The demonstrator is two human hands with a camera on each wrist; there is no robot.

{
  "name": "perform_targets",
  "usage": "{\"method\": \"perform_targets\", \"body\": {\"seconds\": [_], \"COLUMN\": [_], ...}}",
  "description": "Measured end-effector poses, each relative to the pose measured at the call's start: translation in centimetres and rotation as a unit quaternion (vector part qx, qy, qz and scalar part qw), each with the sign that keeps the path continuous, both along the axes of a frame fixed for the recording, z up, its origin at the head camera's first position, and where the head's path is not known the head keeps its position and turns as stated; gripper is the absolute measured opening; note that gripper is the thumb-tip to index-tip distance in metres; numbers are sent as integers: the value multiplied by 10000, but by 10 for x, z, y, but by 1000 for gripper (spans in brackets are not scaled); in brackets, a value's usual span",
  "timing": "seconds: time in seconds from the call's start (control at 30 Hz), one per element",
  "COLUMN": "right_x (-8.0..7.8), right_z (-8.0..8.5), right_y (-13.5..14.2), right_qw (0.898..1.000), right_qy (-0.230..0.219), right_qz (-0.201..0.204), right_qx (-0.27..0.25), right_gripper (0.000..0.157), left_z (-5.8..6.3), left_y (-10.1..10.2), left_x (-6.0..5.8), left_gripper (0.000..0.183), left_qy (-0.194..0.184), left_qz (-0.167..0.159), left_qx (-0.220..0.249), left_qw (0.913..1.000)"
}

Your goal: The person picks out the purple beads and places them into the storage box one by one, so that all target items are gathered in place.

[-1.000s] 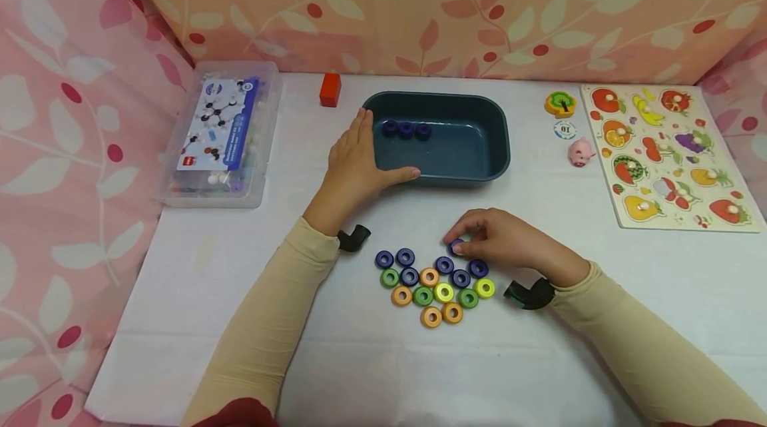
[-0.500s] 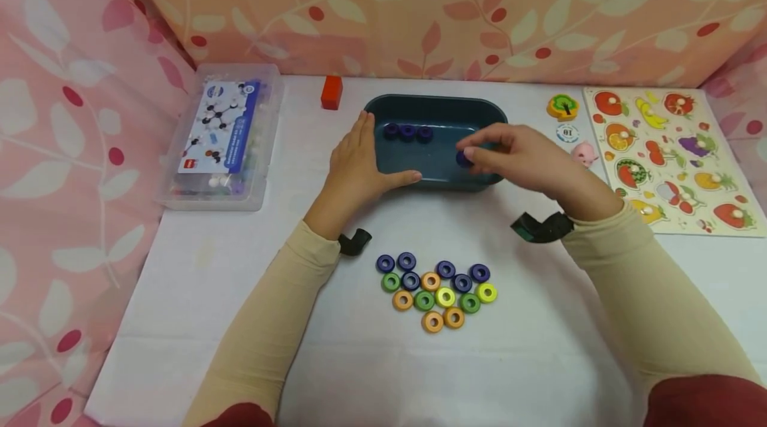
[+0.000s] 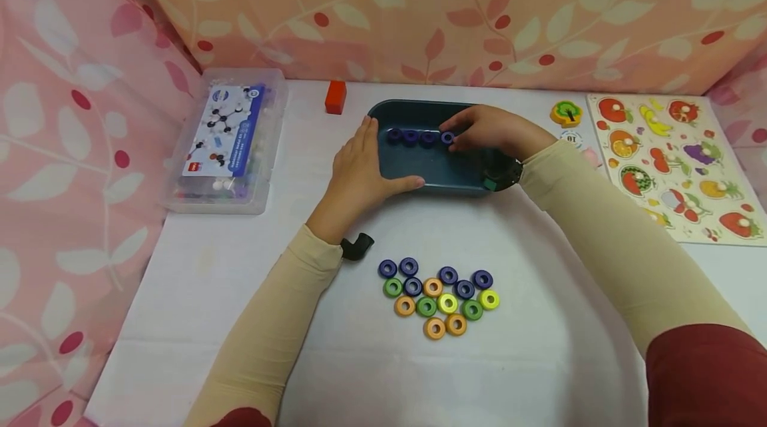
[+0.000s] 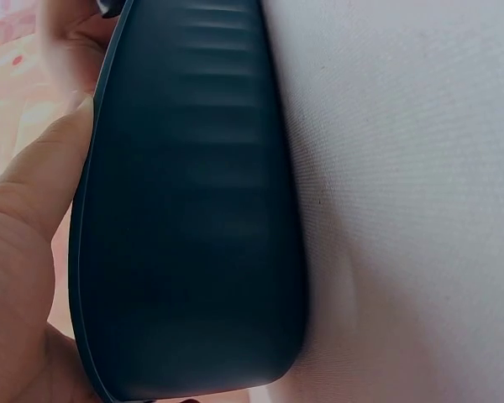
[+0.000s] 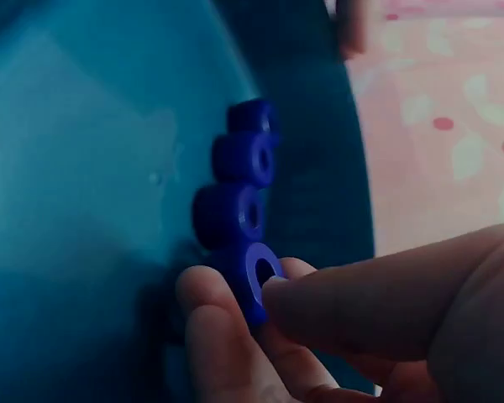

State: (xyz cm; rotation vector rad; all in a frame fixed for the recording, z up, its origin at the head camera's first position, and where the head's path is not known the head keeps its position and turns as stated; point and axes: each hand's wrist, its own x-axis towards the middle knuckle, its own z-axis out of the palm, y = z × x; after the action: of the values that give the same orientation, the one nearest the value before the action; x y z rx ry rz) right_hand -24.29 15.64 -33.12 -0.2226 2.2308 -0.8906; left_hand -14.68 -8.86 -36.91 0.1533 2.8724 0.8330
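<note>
A dark teal plastic tub (image 3: 413, 170) stands on the white-covered table. My left hand (image 3: 359, 164) rests on its left end, fingers straight along the rim and thumb over the front edge. Inside the tub, my right hand (image 3: 497, 130) pinches a purple ring (image 5: 265, 277) between thumb and fingers. That ring stands at the near end of a row of 3 other purple rings (image 5: 227, 214), its edge right up against the last one in the right wrist view. In front of the tub, several loose rings lie on the table: purple (image 3: 464, 290), green (image 3: 426, 307), orange (image 3: 434, 328) and yellow (image 3: 447, 303).
A clear molecular model kit box (image 3: 224, 140) lies at the left, with a red block (image 3: 335, 97) near the tub. At the right are a fruit puzzle board (image 3: 677, 167), a tree-shaped piece (image 3: 566, 114), a round chip (image 3: 571, 139) and a partly hidden pink pig (image 3: 592, 156).
My right hand has carried the purple ring from the table group into the tub and left to the row's end. The left hand has stayed on the tub.
</note>
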Motion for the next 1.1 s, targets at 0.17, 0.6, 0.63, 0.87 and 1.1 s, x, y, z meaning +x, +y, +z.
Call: {"method": "perform_targets", "body": {"seconds": [0.17,0.6,0.63,0.87,1.1], "right_x": [-3,4,9,75,132], "right_z": [-9,5,11,44,19], "right_y": [0,7,8,18,35], "right_qw": [9999,9989,9989,9977,9975], "right_qy": [-119,18,111,547,-27], "right_qz": [-77,-175,-184,313,692], "right_qx": [-11,-430,-419,-268,-139], "right_gripper": [47,49,48,34,27], "left_z": [1,2,2,2,1], "left_y": [1,1,1,1,2], "left_x": [1,2,2,1,2], "left_gripper": [133,133,133,134,134], "left_qy": [33,-4,-3,31,-6], "left_qz": [-18,10,11,21,76], "left_qx": [30,8,6,31,110], "left_qw": [10000,10000,10000,10000,9999]}}
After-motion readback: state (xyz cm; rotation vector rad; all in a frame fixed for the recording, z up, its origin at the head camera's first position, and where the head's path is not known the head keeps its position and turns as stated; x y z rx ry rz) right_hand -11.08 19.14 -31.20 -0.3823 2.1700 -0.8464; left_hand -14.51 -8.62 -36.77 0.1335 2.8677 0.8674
